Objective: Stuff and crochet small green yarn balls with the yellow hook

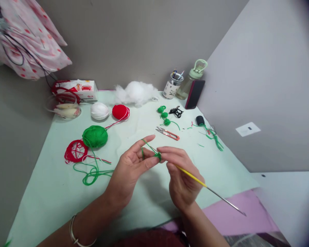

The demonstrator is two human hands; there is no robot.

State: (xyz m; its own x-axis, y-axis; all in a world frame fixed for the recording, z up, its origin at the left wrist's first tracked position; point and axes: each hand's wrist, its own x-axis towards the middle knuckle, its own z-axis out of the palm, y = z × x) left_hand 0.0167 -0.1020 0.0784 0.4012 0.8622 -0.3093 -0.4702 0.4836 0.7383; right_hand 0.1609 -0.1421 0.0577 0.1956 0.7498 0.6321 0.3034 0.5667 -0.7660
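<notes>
Between the thumb and fingers of my left hand [130,169] is a small green crochet piece [158,156]. Green yarn loops over my raised left index finger and runs down to that piece. My right hand [184,175] grips a crochet hook [193,176] with a yellow handle and a silver shaft that points down to the right. The hook's working end is at the green piece, hidden by my fingers. Left of my hands lies a green yarn ball [95,136], with loose green strands [91,175] trailing below it.
Orange thread snips [168,133] lie beyond my hands. Behind them are small green crocheted balls [164,115] and a black claw clip [176,111]. Red yarn [120,112], white yarn [99,111] and white stuffing [137,92] sit farther back. A phone [195,94] leans against a bottle [186,85].
</notes>
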